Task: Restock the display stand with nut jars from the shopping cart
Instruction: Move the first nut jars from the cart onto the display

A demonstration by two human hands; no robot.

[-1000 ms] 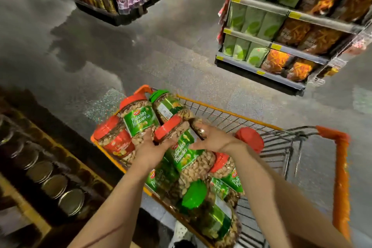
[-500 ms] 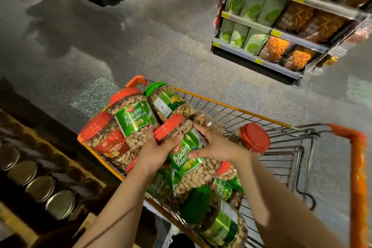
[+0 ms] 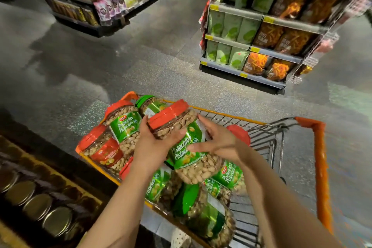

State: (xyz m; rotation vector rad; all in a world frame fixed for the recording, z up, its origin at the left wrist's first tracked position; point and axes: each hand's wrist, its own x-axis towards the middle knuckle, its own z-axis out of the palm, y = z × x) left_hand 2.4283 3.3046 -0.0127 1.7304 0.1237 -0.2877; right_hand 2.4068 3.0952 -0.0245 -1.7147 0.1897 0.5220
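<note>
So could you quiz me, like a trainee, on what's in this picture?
1. True or false: the lifted pistachio jar has a green lid.
2. What touches that jar? A) left hand only B) both hands C) right hand only
3. Fill in: the shopping cart has an ______ handle.

Key: 1. False, its lid is red. 2. B, the left hand's fingers curl round it below the lid and the right hand rests on its label side. 3. Orange.
</note>
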